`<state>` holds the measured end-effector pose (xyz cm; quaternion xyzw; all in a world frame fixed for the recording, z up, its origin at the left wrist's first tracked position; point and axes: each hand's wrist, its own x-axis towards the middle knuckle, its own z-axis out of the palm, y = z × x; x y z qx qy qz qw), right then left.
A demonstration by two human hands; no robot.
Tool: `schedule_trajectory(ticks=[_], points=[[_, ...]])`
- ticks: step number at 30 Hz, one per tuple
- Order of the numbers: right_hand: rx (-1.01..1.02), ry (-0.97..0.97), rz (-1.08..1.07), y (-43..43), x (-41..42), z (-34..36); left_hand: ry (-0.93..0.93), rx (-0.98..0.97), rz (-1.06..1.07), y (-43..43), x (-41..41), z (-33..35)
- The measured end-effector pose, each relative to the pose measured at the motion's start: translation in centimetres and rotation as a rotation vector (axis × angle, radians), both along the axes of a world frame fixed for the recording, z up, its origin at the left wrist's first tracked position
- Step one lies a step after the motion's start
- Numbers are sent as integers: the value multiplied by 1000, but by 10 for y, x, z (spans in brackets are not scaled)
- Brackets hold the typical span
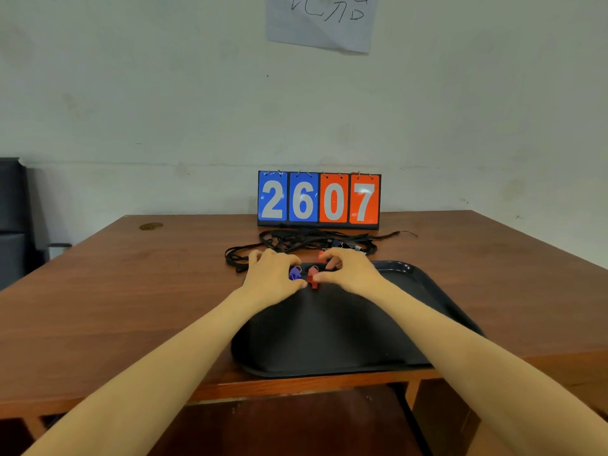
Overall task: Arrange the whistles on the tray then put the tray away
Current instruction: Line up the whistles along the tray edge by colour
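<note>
A black tray [329, 337] lies on the wooden table in front of me. At its far edge my left hand [271, 278] curls round a blue whistle [294, 273] with a metal ring. My right hand [348, 273] pinches a red whistle [312, 277] right beside it. Another bit of red [320, 255] shows behind my right fingers; what it is I cannot tell. Both hands are close together, thumbs nearly touching.
A tangle of black lanyards [306, 241] with more whistles lies just behind the tray. A flip scoreboard [319, 200] reading 2607 stands at the table's back edge against the wall. A dark chair [14, 218] is at the left.
</note>
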<state>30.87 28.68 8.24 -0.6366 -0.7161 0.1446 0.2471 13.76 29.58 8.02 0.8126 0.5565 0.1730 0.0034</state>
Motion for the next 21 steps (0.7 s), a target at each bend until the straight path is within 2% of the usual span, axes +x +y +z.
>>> schedule_trajectory(ticks=[3, 6, 10, 15, 18, 21], points=[[65, -13, -112, 11, 20, 11, -115, 13, -18, 12, 9, 13], [53, -75, -162, 30, 38, 18, -105, -19, -12, 36, 24, 25], [0, -179, -59, 58, 46, 21, 13, -122, -23, 69, 46, 28], [-111, -390, 84, 82, 42, 20, 67, -289, -115, 94, 62, 16], [-119, -516, 106, 87, 39, 17, 98, -277, -121, 103, 65, 8], [-97, -535, 105, 89, 39, 14, 125, -192, -108, 104, 66, 9]])
